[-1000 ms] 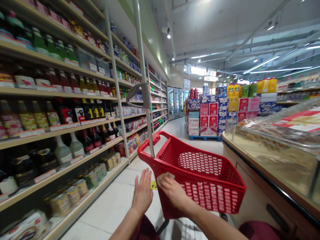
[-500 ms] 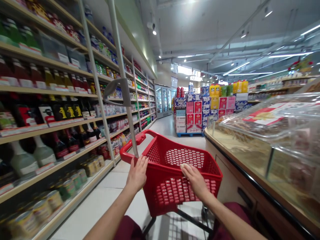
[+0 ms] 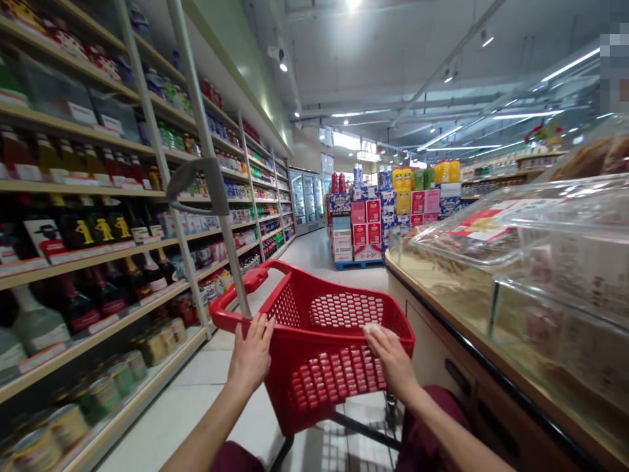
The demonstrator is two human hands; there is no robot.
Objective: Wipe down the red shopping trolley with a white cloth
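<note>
Shopping cart [image 3: 307,354] beneath your fingers [image 3: 255,333]
Your left hand [image 3: 249,357]: spread slightly; right hand [image 3: 394,359]: pressed together over pale cloth [image 3: 373,328].

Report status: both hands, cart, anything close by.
Left hand open at red cart. Right hand holding pale cloth at cart's near rim. Display counter close at right.

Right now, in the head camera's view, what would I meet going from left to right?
Dark bottles with yellow figures → grey looped handle → red cart basket → red-and-white printed label.
</note>
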